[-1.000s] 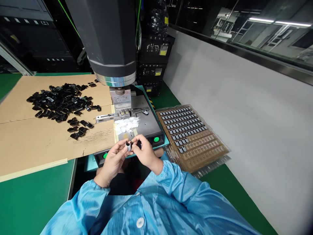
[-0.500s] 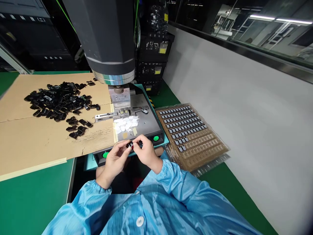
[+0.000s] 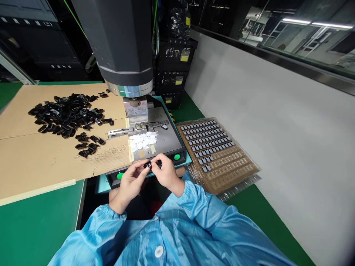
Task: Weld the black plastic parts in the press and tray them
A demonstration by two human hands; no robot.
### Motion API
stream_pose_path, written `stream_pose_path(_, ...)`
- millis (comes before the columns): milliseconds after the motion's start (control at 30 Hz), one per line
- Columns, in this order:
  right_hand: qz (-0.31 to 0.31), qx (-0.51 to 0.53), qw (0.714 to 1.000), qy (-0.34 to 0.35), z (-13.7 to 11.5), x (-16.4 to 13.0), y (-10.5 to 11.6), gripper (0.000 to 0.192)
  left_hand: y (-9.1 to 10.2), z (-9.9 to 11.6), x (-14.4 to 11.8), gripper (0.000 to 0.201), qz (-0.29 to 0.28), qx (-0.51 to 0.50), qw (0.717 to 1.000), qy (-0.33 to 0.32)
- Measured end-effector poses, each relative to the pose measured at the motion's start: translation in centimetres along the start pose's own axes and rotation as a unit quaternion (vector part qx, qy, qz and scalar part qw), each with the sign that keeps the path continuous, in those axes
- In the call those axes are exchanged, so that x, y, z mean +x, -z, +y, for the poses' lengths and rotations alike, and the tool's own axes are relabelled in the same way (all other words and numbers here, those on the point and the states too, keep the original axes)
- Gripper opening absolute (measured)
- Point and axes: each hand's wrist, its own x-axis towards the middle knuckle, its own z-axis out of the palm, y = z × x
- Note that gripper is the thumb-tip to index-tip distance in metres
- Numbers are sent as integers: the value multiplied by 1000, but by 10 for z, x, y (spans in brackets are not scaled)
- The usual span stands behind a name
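Note:
Between the fingertips of my left hand (image 3: pixel 130 183) is a small, shiny black plastic part (image 3: pixel 148 164), held just in front of the machine base. My right hand (image 3: pixel 167 175) pinches the same part from the other side, and its fingers hide some of it. Past my hands, several thin white pieces (image 3: pixel 143 140) lie overlapped on the grey base plate (image 3: pixel 166 142). Behind them sits a metal fixture (image 3: pixel 141 128) under the press head (image 3: pixel 129 79). A loose grey-white piece with a dark end (image 3: pixel 164 126) rests to the fixture's right.
A heap of black plastic parts (image 3: pixel 65 114) covers part of the cardboard sheet (image 3: pixel 41 159) on the left. On the right, a clear tray (image 3: pixel 230 168) holds rows of grey-white pieces. Green buttons (image 3: pixel 176 157) flank the base front. Black crates (image 3: pixel 173 55) stand stacked behind, beside a pale wall (image 3: pixel 263 122).
Almost nothing differs. Both hands keep the black part in the same place, with only a very slight shift of the fingers and the view.

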Motion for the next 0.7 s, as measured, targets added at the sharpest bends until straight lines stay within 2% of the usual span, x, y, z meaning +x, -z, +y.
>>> stream_pose_path(300,-3,9,1000,-1,1,0,0,3,0,-1,-1,42,-8,-20,1000,5)
stream_pose_path(400,-9,11,1000,-6,1,0,1,5,-1,0,0,47,-9,-66,997,47)
stream_pose_path(500,-10,7,1000,6,0,-3,0,6,-2,2,3,47,-24,-148,982,114)
stream_pose_path(600,-16,-16,998,56,-1,-6,-2,10,-2,4,5,41,-33,-220,960,169)
stream_pose_path(700,-35,-51,994,95,-1,-9,-3,16,-1,5,6,39,-32,-249,949,191)
